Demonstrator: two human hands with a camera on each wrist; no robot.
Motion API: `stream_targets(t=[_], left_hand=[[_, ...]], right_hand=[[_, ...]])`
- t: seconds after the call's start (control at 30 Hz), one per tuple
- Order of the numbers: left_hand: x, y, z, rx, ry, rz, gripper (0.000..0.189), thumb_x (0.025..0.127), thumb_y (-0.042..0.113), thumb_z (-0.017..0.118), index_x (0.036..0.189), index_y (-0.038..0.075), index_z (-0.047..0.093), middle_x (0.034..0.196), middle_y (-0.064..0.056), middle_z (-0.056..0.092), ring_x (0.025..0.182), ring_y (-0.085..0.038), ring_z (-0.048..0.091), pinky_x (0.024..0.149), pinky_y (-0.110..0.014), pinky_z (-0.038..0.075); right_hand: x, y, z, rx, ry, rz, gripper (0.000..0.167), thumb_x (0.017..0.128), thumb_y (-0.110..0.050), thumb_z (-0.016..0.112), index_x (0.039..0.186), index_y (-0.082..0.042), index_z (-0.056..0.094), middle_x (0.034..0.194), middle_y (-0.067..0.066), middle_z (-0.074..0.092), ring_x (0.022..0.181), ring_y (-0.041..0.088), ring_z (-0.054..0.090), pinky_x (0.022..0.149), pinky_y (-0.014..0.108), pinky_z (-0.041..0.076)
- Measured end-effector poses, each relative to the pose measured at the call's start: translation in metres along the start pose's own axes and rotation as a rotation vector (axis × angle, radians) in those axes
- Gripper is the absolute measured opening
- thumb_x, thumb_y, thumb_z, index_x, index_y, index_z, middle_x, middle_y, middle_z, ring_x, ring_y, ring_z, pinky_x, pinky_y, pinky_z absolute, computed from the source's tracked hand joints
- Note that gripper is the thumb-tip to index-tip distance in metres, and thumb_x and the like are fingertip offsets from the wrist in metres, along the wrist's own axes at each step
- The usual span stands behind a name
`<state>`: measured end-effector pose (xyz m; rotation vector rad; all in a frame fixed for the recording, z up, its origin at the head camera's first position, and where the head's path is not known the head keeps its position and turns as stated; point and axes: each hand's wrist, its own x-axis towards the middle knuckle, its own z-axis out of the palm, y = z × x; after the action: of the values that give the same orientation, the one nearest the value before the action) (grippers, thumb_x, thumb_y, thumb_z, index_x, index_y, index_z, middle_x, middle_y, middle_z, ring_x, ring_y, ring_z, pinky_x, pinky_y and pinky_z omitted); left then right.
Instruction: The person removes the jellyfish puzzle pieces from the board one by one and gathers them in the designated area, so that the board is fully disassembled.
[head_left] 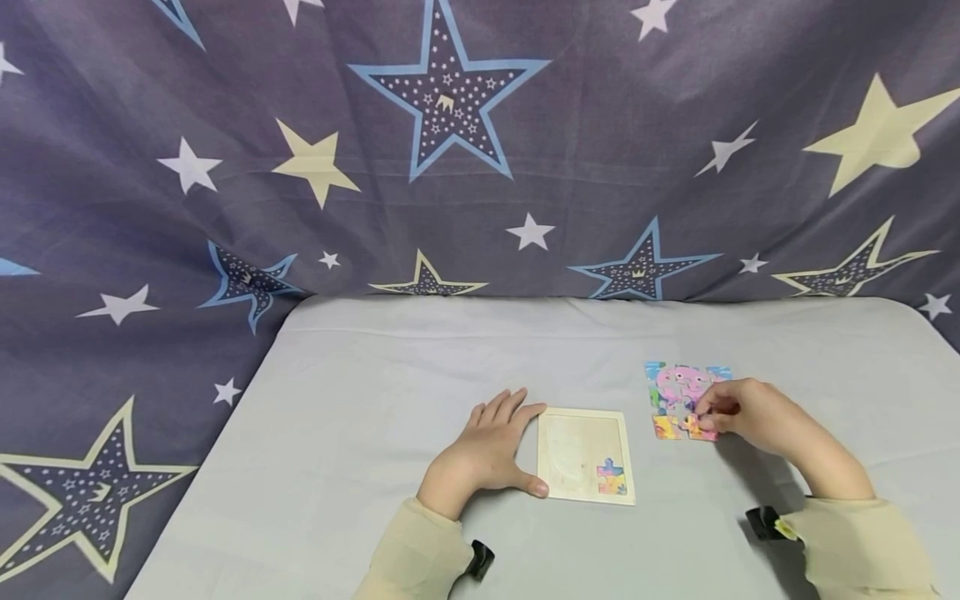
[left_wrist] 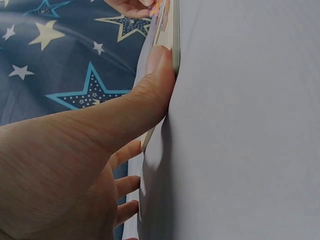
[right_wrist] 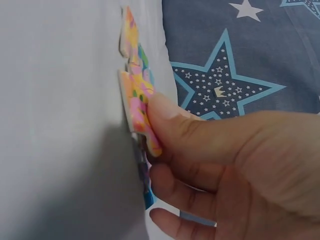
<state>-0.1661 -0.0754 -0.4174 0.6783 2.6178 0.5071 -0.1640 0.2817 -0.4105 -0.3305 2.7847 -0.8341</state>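
Observation:
My left hand (head_left: 487, 454) rests beside a shallow wooden puzzle tray (head_left: 570, 450), its fingers spread and its thumb (left_wrist: 160, 65) touching the tray's near left corner. One puzzle piece (head_left: 611, 481), blue, pink and yellow, lies in the tray's lower right corner. To the tray's right, my right hand (head_left: 757, 417) pinches a yellow and pink puzzle piece (right_wrist: 134, 102) between thumb and fingers. It is at the front of a cluster of puzzle pieces (head_left: 678, 383) that shows a pink figure on blue and green. My right fingers cover part of that cluster.
A pale grey cloth (head_left: 337, 417) covers the table. Behind it and on the left hangs a dark curtain (head_left: 600, 125) patterned with stars. Black straps (head_left: 480, 560) show near both sleeves.

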Motion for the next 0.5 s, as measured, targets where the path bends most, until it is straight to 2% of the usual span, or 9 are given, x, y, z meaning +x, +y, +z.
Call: stream_targets(t=[0.5], left_hand=[[0.0017,-0.001,0.0007,-0.005,-0.005,-0.011,0.106,0.066,0.049,0.089,0.153,0.019,0.035,0.163,-0.01,0.019,0.15,-0.031,0.012,0.12,-0.052,0.014]], right_hand=[[0.003,-0.0008,0.0037,-0.039,-0.028,0.047,0.004,0.087,-0.01,0.075,0.087,-0.01,0.07,0.071,-0.006,0.057,0.067,0.015,0.045,0.062,0.031,0.038]])
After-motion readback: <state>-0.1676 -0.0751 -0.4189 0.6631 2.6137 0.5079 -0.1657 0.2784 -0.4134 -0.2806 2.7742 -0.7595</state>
